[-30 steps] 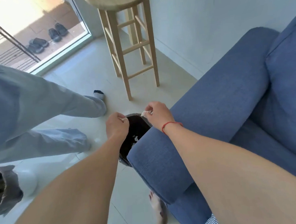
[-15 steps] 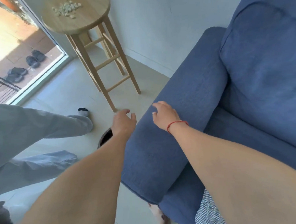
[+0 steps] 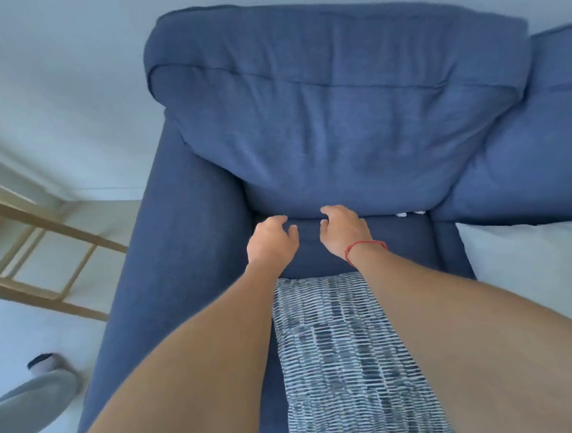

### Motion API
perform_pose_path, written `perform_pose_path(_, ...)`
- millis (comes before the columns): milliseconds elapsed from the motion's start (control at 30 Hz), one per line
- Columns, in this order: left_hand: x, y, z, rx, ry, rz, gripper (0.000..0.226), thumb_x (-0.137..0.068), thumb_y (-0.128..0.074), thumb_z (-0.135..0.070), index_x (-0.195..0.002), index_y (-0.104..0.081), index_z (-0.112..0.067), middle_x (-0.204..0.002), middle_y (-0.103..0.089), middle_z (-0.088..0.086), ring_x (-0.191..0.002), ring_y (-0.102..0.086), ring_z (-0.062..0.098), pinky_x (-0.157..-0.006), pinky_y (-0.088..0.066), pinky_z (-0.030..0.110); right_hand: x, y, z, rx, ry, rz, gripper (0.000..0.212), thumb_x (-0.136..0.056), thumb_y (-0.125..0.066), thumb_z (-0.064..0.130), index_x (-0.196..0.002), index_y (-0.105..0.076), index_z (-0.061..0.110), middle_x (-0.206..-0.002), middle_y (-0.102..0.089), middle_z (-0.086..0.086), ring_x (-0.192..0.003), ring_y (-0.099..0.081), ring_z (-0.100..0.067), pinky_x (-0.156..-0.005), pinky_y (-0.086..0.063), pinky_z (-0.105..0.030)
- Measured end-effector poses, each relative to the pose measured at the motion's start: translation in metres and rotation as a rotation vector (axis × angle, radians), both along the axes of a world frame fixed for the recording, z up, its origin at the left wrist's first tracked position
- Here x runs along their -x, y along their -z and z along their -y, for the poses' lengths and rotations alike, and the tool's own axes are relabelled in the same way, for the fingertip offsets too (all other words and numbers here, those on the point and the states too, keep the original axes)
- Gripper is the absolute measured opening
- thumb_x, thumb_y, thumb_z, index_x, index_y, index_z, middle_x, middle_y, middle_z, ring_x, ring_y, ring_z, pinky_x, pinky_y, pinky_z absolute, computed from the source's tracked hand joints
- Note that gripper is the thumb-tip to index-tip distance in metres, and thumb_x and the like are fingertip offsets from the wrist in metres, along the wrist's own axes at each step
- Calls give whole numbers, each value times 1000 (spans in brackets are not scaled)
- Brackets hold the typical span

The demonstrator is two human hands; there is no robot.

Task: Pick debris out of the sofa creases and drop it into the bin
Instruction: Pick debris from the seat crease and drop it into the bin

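1. Head view, only camera: both bare forearms reach forward over the blue sofa seat.
2. Left hand: above the seat cushion, close to the crease where the seat meets the back cushion. Fingers curled loosely, thumb spread, nothing between them: empty, half-open.
3. Right hand: just beside the left, small gap between the two. Fingertips bent down at the crease line, at or just short of the fabric; can't tell if they touch. Nothing held, hand loosely open. Red string bracelet on the wrist.
4. Debris: small white bits sit in the same crease, to the right of the right hand and apart from it, under the lower edge of the back cushion. A second pale fleck lies a bit further right. Too small to tell what the material is.
5. Bin: out of frame.
6. Patterned blue-and-white fabric lies on the seat between the forearms, near edge of frame.
7. Sofa armrest runs down the left side. White cushion or cover at right, beside the seat.
8. Far left: wooden stool legs on the pale floor. Bottom left: another person's grey trouser leg and a sock with a dark toe.
9. Frame is slightly motion-blurred.
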State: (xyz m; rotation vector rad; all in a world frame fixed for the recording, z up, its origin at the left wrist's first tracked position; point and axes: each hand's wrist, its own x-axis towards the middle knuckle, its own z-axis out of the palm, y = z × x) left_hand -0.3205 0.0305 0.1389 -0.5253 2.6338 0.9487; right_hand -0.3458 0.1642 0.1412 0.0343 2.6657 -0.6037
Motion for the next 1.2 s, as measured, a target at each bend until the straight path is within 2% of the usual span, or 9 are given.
perform_pose_path(200, 28, 17, -103, 19, 144, 87, 47, -96, -48, -37, -139, -49, -18, -137, -55, 3, -120, -56, 24, -99, -49, 38, 13, 13, -113, 30, 186, 34, 32, -99, -39, 15, -124, -56, 6, -133, -55, -11, -122, -51, -32, -99, -38, -41)
perform_pose_path(333, 45, 33, -151, 11, 230, 128, 49, -96, -49, -37, -141, -46, -17, -136, -56, 2, -120, -57, 23, -98, -49, 36, 19, 36, -169, 64, 308, 66, 35, -97, -39, 14, -128, -54, 6, -138, -52, -12, -127, -48, -33, -103, -40, -43)
perform_pose_path(533, 59, 58, -192, 52, 372, 286, 52, -95, -49, -36, -145, -40, -22, -128, -60, 4, -107, -64, 28, -90, -54, 37, 23, 63, -212, 121, 437, 154, 37, -96, -41, 10, -131, -50, 3, -142, -49, -14, -129, -47, -36, -107, -40, -46)
perform_pose_path(633, 75, 76, -202, 54, 387, 352, 55, -95, -48, -37, -147, -36, -23, -133, -55, 4, -107, -64, 28, -91, -54, 38, 34, 85, -223, 155, 442, 198, 47, -93, -43, 6, -140, -45, 10, -149, -43, -9, -133, -45, -33, -110, -39, -44)
perform_pose_path(733, 94, 102, -214, 45, 381, 398, 55, -96, -48, -35, -148, -33, -24, -128, -57, 3, -105, -65, 27, -90, -54, 36, 49, 108, -235, 180, 462, 224, 55, -93, -44, 6, -147, -37, 16, -155, -35, -4, -138, -41, -29, -113, -37, -42)
perform_pose_path(867, 115, 144, -237, 32, 426, 400, 52, -95, -48, -33, -146, -38, -28, -133, -55, 3, -108, -64, 28, -94, -52, 38, 68, 149, -247, 179, 457, 264, 57, -94, -45, 7, -149, -33, 15, -154, -35, -5, -139, -40, -28, -110, -39, -38)
perform_pose_path(1033, 141, 201, -258, 40, 526, 328, 53, -95, -50, -28, -147, -37, -28, -153, -38, -1, -128, -50, 25, -105, -45, 41, 90, 202, -258, 213, 447, 279, 61, -92, -44, 3, -150, -30, 15, -156, -31, -5, -141, -36, -26, -111, -38, -37)
perform_pose_path(1133, 150, 228, -271, 56, 575, 264, 59, -95, -52, -25, -149, -30, -31, -150, -42, 3, -127, -49, 29, -108, -42, 40, 104, 231, -267, 241, 385, 248, 71, -88, -42, -5, -150, -28, 24, -161, -18, 1, -146, -25, -22, -113, -37, -39)
perform_pose_path(1200, 153, 238, -276, 98, 638, 231, 63, -94, -53, -24, -151, -26, -30, -151, -40, 5, -135, -42, 28, -113, -36, 39, 114, 245, -273, 258, 352, 209, 76, -83, -42, -9, -147, -34, 31, -159, -19, 5, -144, -27, -23, -109, -41, -42)
